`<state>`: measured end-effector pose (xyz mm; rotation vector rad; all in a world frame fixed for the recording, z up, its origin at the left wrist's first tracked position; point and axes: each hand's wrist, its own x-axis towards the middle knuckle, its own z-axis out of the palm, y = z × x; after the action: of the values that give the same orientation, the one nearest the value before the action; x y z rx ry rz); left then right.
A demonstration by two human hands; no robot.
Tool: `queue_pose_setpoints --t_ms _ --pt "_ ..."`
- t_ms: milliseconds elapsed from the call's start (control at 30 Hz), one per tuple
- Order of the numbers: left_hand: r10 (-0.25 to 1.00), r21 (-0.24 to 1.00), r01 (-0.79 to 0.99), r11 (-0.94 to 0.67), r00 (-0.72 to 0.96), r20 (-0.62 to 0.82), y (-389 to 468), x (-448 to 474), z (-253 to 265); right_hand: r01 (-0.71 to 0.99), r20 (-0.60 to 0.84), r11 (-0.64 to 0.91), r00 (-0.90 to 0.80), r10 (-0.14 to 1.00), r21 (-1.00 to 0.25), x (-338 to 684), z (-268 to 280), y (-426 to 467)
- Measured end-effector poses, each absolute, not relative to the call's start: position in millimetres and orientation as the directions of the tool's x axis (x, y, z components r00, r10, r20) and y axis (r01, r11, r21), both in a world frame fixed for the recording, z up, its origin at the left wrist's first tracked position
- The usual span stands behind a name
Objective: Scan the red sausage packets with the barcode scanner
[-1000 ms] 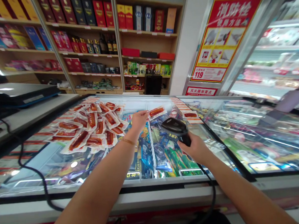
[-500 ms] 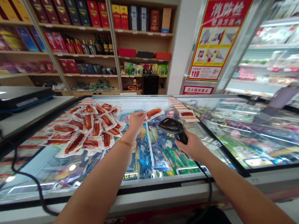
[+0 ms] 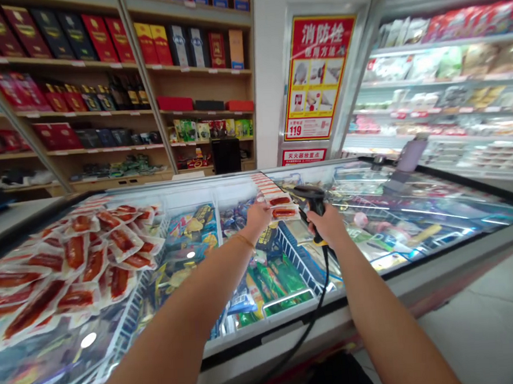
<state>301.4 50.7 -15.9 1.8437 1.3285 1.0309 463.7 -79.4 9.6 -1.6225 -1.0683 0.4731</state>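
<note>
My left hand (image 3: 258, 218) pinches the left end of a clear-wrapped sausage (image 3: 279, 201) over the freezer's glass top. A second wrapped sausage (image 3: 284, 212) lies right against it; which of the two my fingertips grip is hard to tell. Fingers wrapped round its handle, my right hand (image 3: 328, 225) holds a black barcode scanner (image 3: 311, 193), its head just right of the sausages. The scanner's cable (image 3: 318, 310) hangs down toward me. On the left of the glass is a heaped pile of wrapped sausages (image 3: 93, 264).
Below the glass, the chest freezer (image 3: 286, 323) holds bagged goods in white wire baskets (image 3: 292, 250). A grey-purple device (image 3: 411, 152) stands on the right part. Behind are shelves of boxes (image 3: 192, 102), a red poster (image 3: 320, 75) and a lit chiller (image 3: 445, 79).
My view has turned right. My left hand has carried its sausage rightward beside the one lying on the striped strip. The scanner has moved right and its head has turned away from my left hand.
</note>
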Motion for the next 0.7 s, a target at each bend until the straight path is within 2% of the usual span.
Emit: queue_pose_setpoints --t_ms 133,267,467,700 --pt "0.946 0.715 0.620 -0.323 0.193 0.260 68 333 -8 0.416 0.196 -0.060 0.546 0.814 -0.907 456 12 -81" --pt "0.954 0.634 0.718 -0.287 0.152 0.260 91 342 -4 0.407 0.188 -0.071 0.562 0.806 -0.911 456 13 -79" --pt "0.962 0.592 0.773 -0.229 0.085 0.261 119 345 -3 0.454 0.220 -0.048 0.518 0.827 -0.890 453 11 -76" --pt "0.953 0.556 0.806 -0.204 0.034 0.300 105 309 14 0.493 0.224 -0.032 0.453 0.863 -0.870 446 11 -78"
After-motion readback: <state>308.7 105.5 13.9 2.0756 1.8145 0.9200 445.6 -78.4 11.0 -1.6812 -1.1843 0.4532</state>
